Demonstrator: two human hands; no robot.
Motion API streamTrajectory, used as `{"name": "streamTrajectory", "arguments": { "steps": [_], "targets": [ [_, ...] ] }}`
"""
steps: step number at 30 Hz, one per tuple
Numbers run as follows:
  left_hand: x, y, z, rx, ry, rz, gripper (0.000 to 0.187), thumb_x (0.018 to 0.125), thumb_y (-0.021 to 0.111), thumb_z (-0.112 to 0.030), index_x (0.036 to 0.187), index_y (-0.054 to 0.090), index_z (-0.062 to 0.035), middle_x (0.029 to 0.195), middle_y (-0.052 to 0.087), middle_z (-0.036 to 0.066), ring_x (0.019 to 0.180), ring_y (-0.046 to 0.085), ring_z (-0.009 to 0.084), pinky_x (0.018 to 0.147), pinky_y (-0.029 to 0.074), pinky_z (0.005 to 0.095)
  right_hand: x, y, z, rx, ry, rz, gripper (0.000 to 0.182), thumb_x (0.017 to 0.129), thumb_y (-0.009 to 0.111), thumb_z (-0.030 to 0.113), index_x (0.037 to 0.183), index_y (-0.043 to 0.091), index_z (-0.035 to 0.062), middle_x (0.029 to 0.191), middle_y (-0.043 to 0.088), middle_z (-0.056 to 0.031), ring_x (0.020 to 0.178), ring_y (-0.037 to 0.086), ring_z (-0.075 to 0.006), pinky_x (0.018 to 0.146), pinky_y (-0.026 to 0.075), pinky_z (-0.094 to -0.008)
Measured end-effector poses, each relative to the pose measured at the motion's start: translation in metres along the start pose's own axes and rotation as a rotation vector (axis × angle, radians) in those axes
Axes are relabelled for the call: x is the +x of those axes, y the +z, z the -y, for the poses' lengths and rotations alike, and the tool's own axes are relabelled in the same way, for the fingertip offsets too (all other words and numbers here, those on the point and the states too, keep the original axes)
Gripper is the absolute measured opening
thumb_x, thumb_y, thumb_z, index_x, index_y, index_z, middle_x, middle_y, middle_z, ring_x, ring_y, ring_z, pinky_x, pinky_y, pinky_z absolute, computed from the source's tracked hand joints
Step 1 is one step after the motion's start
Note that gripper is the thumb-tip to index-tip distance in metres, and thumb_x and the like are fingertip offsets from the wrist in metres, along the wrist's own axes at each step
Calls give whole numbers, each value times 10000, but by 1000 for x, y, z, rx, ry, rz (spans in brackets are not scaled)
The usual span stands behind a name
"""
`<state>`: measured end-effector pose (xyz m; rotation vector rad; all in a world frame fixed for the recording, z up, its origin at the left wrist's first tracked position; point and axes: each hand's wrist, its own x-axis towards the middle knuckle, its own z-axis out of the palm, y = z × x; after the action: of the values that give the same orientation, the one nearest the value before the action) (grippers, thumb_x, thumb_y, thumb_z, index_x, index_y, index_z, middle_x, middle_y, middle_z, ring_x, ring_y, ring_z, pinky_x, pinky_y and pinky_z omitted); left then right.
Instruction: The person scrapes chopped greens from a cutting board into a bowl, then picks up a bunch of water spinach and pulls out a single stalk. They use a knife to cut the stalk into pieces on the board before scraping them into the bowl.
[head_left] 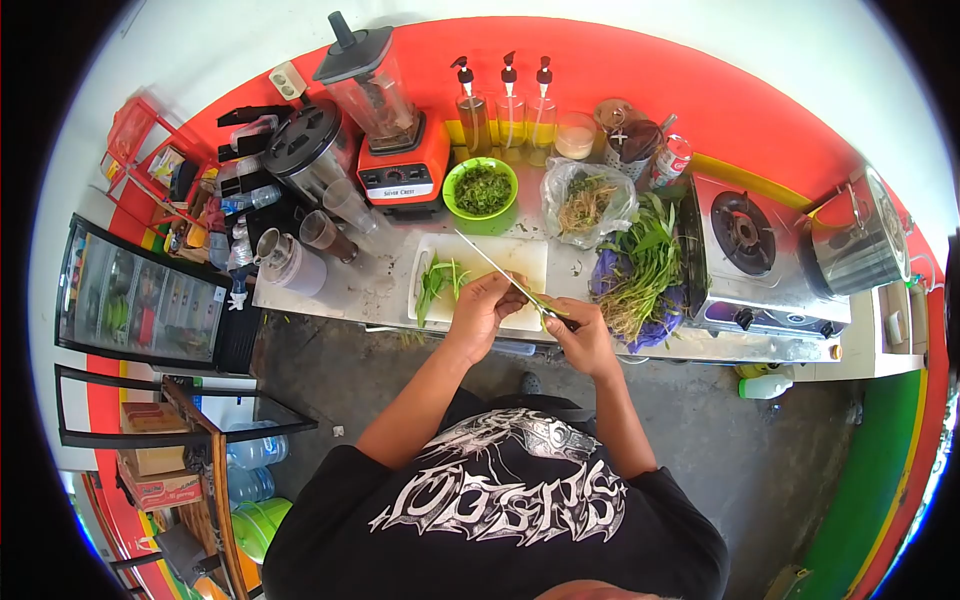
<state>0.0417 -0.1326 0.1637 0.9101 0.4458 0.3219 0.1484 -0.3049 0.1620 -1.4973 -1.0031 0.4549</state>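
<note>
My right hand (583,342) is closed around the handle of a knife (484,256), whose long blade points up and to the left. Fingers of my left hand (482,312) pinch a green stem (540,303) against the blade, just over the front edge of a white cutting board (525,255). Cut leafy stems (434,284) lie on the board's left side. To the right, a bunch of leafy greens with roots (648,255) rests on purple plastic. Behind the board stands a green bowl (483,222) filled with chopped greens.
A plastic bag (612,222) of root trimmings lies right of the bowl. A red blender (402,170), a flask (290,262) and cups stand at left. Pump bottles (508,110) line the wall. At right are a gas stove (745,285) and a steel pot (860,240).
</note>
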Motion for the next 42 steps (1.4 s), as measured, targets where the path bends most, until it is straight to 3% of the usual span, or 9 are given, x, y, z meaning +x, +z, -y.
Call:
{"name": "streamTrajectory", "arguments": {
  "steps": [8,19,24,26,30,32,33,35,42],
  "targets": [
    [6,-4,0,48,89,-41,209,1008,660,-197,1090,707,-11,946,704,39,873,673,128,824,546,271,1,0,-9,24,-19,0,356,941,715,169,1267,699,28,728,559,-78,644,466,-143,598,403,-321],
    [9,-10,-1,206,18,-32,266,1008,651,-191,1148,739,18,933,718,57,839,662,120,811,539,258,5,0,-3,-39,3,17,372,917,725,109,1278,694,29,726,560,-83,628,448,-140,582,390,-318],
    [5,-5,-4,120,-4,-5,301,1032,582,-196,1174,721,30,1010,715,75,907,660,129,861,537,280,11,-2,7,-174,44,21,404,907,705,51,1307,664,6,748,553,-96,633,482,-173,594,409,-324],
    [8,-15,0,53,-54,89,367,1027,545,-214,1225,671,69,1095,715,112,1015,670,179,921,529,343,12,0,7,-196,43,-11,420,901,708,48,1316,657,14,769,563,-107,641,507,-193,604,424,-333],
    [6,-13,-2,86,-108,113,439,1022,574,-307,1204,674,80,1070,724,98,974,677,176,927,524,335,14,2,3,-295,-9,-91,445,883,719,42,1323,653,38,847,613,-144,683,584,-268,648,477,-373],
    [8,-8,-5,379,-156,93,419,1008,624,-305,1160,701,78,1019,738,85,925,671,145,894,511,296,15,1,3,-320,4,-81,440,881,721,44,1317,658,46,864,628,-149,699,599,-289,664,488,-381],
    [7,-5,-6,379,-157,92,419,1008,624,-305,1160,701,78,1019,738,85,925,671,145,894,511,296,16,1,3,-346,16,-70,436,879,724,47,1311,664,54,882,643,-153,714,614,-310,679,499,-390],
    [3,0,-9,686,-87,88,360,977,687,-286,1090,748,51,925,758,69,839,645,97,802,489,261,16,2,0,-338,14,-62,449,875,725,37,1318,658,41,894,651,-147,708,605,-284,679,495,-375],
    [3,-16,-1,722,-39,62,250,951,712,-196,1027,770,35,861,760,62,779,635,85,719,491,262,18,-6,-4,-378,38,-44,431,867,734,34,1294,677,34,909,670,-143,711,616,-251,679,496,-361]
  ]
}}
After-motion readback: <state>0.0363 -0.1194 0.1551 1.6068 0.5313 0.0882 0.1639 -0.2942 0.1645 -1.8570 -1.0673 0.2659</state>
